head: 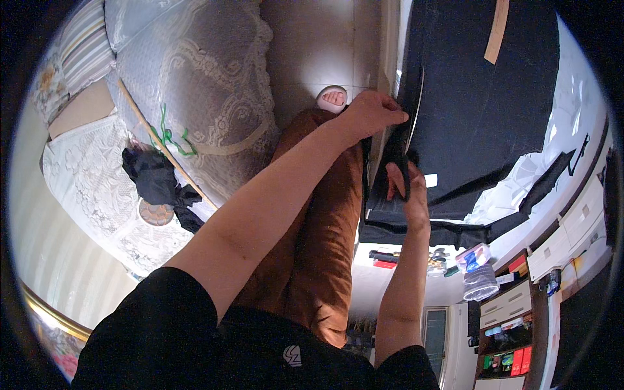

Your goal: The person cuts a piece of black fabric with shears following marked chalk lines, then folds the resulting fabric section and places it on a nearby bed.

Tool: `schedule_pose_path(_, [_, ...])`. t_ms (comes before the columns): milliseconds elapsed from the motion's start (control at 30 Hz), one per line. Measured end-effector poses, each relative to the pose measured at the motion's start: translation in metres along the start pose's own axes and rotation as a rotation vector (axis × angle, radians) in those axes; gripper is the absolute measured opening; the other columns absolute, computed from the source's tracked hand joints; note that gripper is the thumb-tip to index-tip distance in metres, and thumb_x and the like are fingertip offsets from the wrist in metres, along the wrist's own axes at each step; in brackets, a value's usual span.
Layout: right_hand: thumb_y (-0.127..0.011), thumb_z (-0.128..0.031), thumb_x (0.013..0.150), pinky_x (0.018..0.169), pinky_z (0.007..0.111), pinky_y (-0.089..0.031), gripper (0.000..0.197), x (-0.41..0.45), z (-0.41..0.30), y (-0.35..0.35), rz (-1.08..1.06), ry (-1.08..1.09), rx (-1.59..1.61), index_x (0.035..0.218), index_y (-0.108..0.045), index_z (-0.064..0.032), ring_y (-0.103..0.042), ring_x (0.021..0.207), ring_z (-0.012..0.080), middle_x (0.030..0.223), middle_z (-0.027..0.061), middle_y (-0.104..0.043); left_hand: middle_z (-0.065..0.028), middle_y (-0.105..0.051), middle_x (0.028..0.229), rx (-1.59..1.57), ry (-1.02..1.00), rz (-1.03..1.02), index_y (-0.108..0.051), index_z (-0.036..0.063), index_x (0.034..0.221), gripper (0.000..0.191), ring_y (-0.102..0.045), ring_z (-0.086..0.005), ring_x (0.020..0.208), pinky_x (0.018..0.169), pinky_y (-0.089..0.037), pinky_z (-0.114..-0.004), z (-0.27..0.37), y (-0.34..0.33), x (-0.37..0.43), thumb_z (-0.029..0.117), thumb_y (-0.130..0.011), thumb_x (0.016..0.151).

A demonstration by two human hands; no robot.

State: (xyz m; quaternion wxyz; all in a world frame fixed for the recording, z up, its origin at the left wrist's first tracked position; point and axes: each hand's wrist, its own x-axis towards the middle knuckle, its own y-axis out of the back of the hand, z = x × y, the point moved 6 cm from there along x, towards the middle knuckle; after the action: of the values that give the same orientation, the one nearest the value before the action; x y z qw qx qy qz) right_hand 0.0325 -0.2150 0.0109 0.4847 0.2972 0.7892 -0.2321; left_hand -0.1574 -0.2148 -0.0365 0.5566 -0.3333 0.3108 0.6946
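Observation:
Black cloth [482, 112] covers the table on the right and hangs over its near edge. At that edge my left hand [378, 113] pinches the cloth's border between thumb and fingertips. Lower down, my right hand [408, 180] is closed through the handles of black scissors [405, 170], whose blades point up along the cloth edge towards my left hand. Whether the blades are apart is hard to tell. A small white piece [431, 180] lies on the cloth just right of my right hand. A wooden strip [496, 36] rests on the cloth farther up.
A lace-covered surface [209, 63] stands on the left, with a long wooden stick [161, 141], green cord [170, 139] and crumpled black cloth [151, 175]. White sheer fabric [507, 180] lies beside the black cloth. Clear plastic tubs [480, 282] stand at lower right.

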Motion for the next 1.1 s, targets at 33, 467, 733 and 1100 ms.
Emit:
schedule_pose_path(33, [-0.065,-0.039,0.092,0.052,0.026,-0.036,0.033,0.0,-0.001,0.002,-0.016,0.05,-0.012,0.084,-0.059,-0.0079,-0.045,0.055,0.0106,0.064,-0.0003,-0.049,-0.0137,-0.071,0.085,-0.005,-0.012,-0.01,-0.074,0.0015,0.094,0.037,-0.067,-0.0211,0.079,0.075,-0.052,-0.034,0.001,-0.001,0.0,0.034,-0.078,0.075])
schedule_pose_path(467, [-0.056,-0.035,0.097,0.051,0.026,-0.033,0.03,0.007,-0.025,0.002,0.017,0.034,-0.075,0.088,-0.058,-0.0068,-0.042,0.054,0.0099,0.063,-0.0018,-0.047,-0.0139,-0.073,0.09,0.068,-0.053,0.004,-0.075,0.0083,0.095,0.039,-0.069,-0.0268,0.084,0.078,-0.053,-0.035,-0.014,-0.005,0.009,0.042,-0.076,0.074])
schedule_pose_path(733, [-0.055,-0.039,0.097,0.051,0.026,-0.034,0.034,0.009,-0.051,0.002,0.009,0.15,-0.12,0.093,-0.059,-0.0063,-0.043,0.053,0.0103,0.066,-0.0017,-0.049,-0.0161,-0.072,0.086,0.081,-0.137,0.021,-0.075,0.0055,0.091,0.036,-0.069,-0.0267,0.084,0.079,-0.053,-0.037,-0.001,-0.001,0.002,0.037,-0.076,0.074])
schedule_pose_path(1100, [-0.053,-0.038,0.098,0.051,0.025,-0.035,0.034,0.015,-0.054,0.004,-0.052,0.145,0.009,0.096,-0.061,-0.0048,-0.044,0.055,0.01,0.066,-0.0011,-0.049,-0.0159,-0.072,0.088,0.032,-0.129,0.003,-0.074,0.0049,0.089,0.035,-0.07,-0.027,0.086,0.081,-0.053,-0.036,0.001,-0.001,0.0,0.037,-0.075,0.074])
